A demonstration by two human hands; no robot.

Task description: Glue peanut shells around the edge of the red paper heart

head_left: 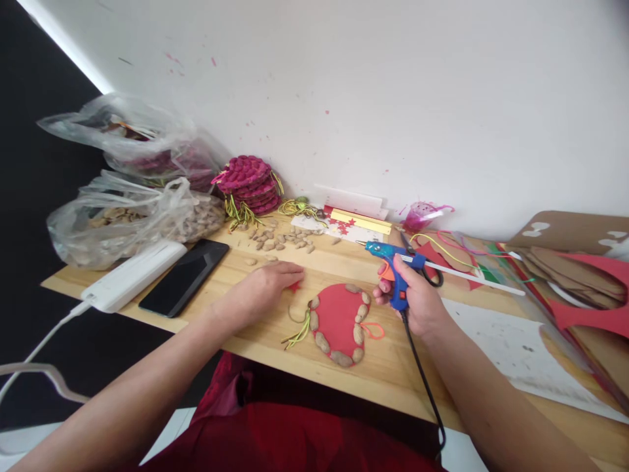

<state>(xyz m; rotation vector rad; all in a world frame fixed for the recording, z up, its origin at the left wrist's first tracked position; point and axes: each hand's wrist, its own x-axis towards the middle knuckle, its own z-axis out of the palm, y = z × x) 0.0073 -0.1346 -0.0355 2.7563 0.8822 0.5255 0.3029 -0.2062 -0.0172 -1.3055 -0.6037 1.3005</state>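
Observation:
A blue hot glue gun (399, 288) is gripped in my right hand (417, 295), its nozzle pointing left and a white glue stick out of its back. Fingers lie by its orange trigger. My left hand (268, 288) is low over the table, fingers pressed together at a small red star (295, 286), partly hidden beneath the fingertips. Between my hands lies a red heart-shaped piece (337, 318), with peanuts (322, 342) along much of its edge. Yellow-green strings (299, 335) hang off its left side, and an orange loop (374, 330) sticks out on the right.
Loose peanuts (270, 239) and a stack of magenta discs (249, 183) are behind my left hand. Plastic bags (132, 216), a power strip (132, 275) and a phone (185, 278) occupy the left. Scissors (432, 275) and cardboard cutouts (574, 278) lie right. The black cord (422, 373) drops over the front edge.

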